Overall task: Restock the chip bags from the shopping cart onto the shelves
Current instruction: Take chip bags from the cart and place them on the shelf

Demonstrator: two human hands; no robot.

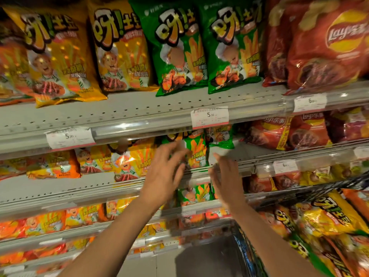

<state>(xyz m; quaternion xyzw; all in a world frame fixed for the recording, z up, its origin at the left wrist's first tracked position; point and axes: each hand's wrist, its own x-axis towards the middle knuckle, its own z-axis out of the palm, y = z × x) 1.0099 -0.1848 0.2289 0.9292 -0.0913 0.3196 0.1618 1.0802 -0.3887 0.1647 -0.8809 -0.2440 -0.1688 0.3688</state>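
left hand (165, 172) fingers motion-blurred, contact with green chip bag (196, 150) unclear, that bag's top hidden behind shelf rail (139, 124), shopping cart (311, 196) cut by right edge, price tag (209, 116) small print unreadable, lower shelves' bags blurred

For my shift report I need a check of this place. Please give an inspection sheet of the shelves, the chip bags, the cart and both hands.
Surface: grey shelf, perforated, price tags on its front rail.
Job's things: green chip bag stands on the second shelf; shopping cart at right holds yellow chip bags.
Clutter: nothing seen.
Grippers: left hand and right hand open, either side of the green bag; contact blurred.
Cables: nothing seen.
Surroundings: red Lay's bags at upper right.
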